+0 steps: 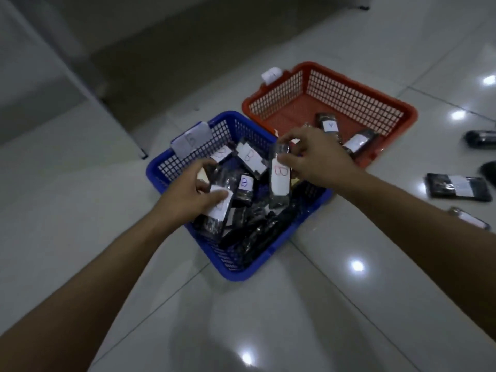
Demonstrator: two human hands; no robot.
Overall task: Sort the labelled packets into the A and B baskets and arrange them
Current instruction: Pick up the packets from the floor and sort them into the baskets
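Observation:
A blue basket [271,267] with a B tag on its far rim holds several dark packets with white B labels. Behind it to the right, an orange basket [357,84] holds two A-labelled packets [329,126]. My right hand [319,157] pinches the top of an upright packet marked B [280,181] over the blue basket's right side. At the basket's left side, my left hand [188,191] grips another labelled packet [218,208], thumb on its white label.
Loose dark packets lie on the white tiled floor to the right: a flat one [456,187], a small one [468,219] nearer me, and others at the frame edge [480,139]. A white tag [271,74] sticks up at the orange basket's far corner.

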